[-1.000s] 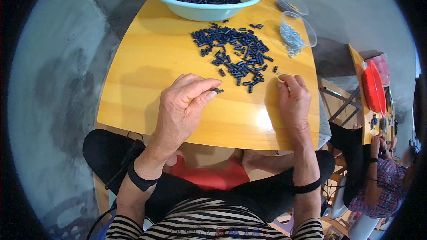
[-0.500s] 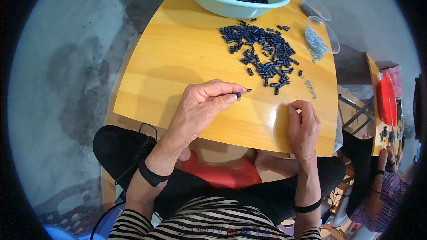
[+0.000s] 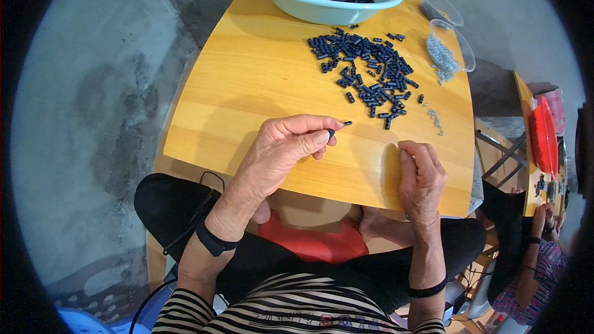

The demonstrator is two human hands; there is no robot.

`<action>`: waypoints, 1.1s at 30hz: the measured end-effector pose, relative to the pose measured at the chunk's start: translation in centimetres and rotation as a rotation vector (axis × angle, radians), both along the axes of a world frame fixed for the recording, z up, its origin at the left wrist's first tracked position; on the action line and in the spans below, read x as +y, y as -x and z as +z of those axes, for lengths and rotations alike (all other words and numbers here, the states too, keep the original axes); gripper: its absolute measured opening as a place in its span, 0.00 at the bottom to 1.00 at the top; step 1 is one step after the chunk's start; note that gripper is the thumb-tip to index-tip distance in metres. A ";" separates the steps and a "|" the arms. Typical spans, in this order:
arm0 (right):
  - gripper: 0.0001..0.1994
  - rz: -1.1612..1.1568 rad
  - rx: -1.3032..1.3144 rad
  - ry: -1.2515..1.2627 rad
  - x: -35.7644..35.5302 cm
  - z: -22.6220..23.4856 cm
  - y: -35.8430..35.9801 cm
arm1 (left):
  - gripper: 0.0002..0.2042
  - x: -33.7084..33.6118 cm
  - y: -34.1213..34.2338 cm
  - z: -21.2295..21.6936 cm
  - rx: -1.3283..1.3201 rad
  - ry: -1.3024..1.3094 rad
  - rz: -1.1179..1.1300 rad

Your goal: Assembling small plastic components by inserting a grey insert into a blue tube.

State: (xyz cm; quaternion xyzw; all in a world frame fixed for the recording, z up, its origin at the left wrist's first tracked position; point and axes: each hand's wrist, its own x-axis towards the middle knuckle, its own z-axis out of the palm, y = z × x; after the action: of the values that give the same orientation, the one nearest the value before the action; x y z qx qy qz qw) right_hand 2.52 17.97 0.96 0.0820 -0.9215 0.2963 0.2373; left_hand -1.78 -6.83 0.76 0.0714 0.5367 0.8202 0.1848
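Observation:
My left hand (image 3: 272, 151) is above the yellow wooden table (image 3: 241, 68), thumb and forefinger pinching a small black plastic piece (image 3: 331, 133). Another short black bit (image 3: 348, 123) shows just beyond those fingertips. To the right, my right hand (image 3: 422, 176) is curled over the table's near edge, thumb against the bent fingers; whatever may be in it is hidden. Beyond both hands is spread a loose heap of black tubular pieces (image 3: 374, 65) with holes in them. A few small silvery parts (image 3: 435, 119), perhaps screws, lie right of the heap.
A light-blue basin (image 3: 328, 13) full of black pieces stands at the far edge. A tilted clear tub (image 3: 463, 43) spills silvery parts at the right; another clear tub (image 3: 455, 17) stands behind it. Further right, a co-worker's hands (image 3: 546, 218) are near a red basin (image 3: 544, 139).
Both hands hold nearly the same poses, the left still pinching the black piece. The whole view has shifted slightly; the heap and basin look unchanged.

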 end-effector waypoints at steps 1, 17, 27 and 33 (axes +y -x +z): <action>0.05 -0.012 0.001 0.015 0.0 0.0 0.0 | 0.11 -0.1 0.0 -0.1 -0.017 -0.012 -0.011; 0.04 -0.056 -0.070 0.114 0.3 0.0 -0.3 | 0.08 -0.5 -0.2 0.7 -0.073 -0.008 0.033; 0.02 0.047 -0.393 0.665 -2.8 1.2 -2.9 | 0.09 0.5 -1.1 0.9 -0.135 -0.070 0.021; 0.03 0.119 -0.454 0.957 -5.8 1.7 -2.7 | 0.07 1.4 -2.0 1.6 -0.107 0.002 -0.009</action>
State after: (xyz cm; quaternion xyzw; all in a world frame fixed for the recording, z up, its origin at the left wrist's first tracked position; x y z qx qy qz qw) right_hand 5.21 12.17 2.63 -0.0494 -0.7052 0.7068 0.0255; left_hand 0.20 -5.46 2.40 0.0297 0.5263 0.8216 0.2171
